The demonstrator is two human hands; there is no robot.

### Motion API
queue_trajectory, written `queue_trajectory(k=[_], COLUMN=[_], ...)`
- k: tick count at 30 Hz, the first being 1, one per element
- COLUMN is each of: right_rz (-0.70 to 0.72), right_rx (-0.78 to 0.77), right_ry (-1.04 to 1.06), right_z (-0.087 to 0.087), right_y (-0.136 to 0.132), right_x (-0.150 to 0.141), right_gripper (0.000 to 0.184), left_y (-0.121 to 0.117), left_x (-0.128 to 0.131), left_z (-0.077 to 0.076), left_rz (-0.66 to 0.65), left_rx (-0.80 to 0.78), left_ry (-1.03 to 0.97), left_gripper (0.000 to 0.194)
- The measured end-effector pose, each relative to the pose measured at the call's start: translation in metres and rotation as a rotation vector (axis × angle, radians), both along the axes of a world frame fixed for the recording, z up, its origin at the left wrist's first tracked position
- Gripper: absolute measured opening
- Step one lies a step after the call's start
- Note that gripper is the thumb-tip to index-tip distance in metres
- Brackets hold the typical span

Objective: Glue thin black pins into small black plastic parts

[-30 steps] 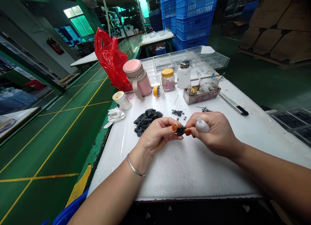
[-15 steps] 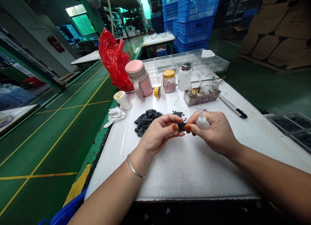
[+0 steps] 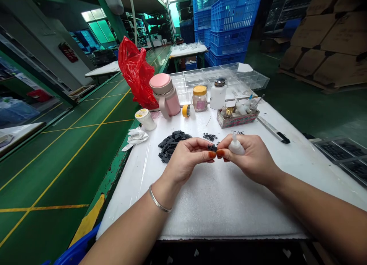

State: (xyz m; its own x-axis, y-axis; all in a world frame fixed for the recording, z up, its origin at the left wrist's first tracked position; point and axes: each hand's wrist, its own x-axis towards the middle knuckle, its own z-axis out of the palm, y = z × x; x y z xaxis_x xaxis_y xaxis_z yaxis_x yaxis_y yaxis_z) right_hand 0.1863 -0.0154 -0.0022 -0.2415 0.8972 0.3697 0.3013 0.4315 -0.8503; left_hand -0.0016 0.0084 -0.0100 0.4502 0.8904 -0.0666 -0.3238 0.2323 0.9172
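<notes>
Between the fingertips of my left hand (image 3: 187,156) is a small black plastic part (image 3: 212,147), pinched by thumb and fingers. My right hand (image 3: 249,152) holds a white squeeze bottle with a thin nozzle (image 3: 236,146) in its palm, nozzle upward. The right thumb and forefinger tips also press at the black part's right edge, touching the left thumb. Fingers cover much of the part. Left of the hands lies a pile of black plastic parts (image 3: 172,143). Just behind the hands is a scatter of small black rings (image 3: 210,136).
Behind stand a pink mug (image 3: 169,99), a yellow-lidded jar (image 3: 200,99), a white bottle (image 3: 218,95) and a small box of bottles (image 3: 237,119). Yellow tape (image 3: 186,111), a white tub (image 3: 145,120), white gloves (image 3: 135,138) and a utility knife (image 3: 273,130) lie around the white tabletop (image 3: 218,204).
The black part has been tilted, showing less of its face, and the two thumbs have come together. The squeeze bottle has shifted slightly left and down with the right hand.
</notes>
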Motion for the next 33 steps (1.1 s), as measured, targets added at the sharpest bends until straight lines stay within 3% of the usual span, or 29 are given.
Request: queue_trajectory(k=[8, 24, 29, 33], right_rz=[-0.088, -0.056, -0.072, -0.182], right_rx=[0.046, -0.031, -0.148, -0.106], right_ry=[-0.073, -0.104, 0.061, 0.272], right_z=[0.002, -0.001, 0.000, 0.008], right_y=[-0.001, 0.005, 0.016, 0.033], right_x=[0.001, 0.001, 0.008, 0.027], right_gripper=[0.012, 0.019, 0.019, 0.023], left_y=[0.001, 0.002, 0.008, 0.014], left_x=[-0.002, -0.002, -0.005, -0.008], left_z=[-0.004, 0.002, -0.001, -0.001], left_rz=[0.016, 0.054, 0.087, 0.151], left_rx=[0.101, 0.186, 0.210, 0.187], left_ry=[0.040, 0.221, 0.287, 0.388], left_gripper=[0.019, 0.023, 0.031, 0.039])
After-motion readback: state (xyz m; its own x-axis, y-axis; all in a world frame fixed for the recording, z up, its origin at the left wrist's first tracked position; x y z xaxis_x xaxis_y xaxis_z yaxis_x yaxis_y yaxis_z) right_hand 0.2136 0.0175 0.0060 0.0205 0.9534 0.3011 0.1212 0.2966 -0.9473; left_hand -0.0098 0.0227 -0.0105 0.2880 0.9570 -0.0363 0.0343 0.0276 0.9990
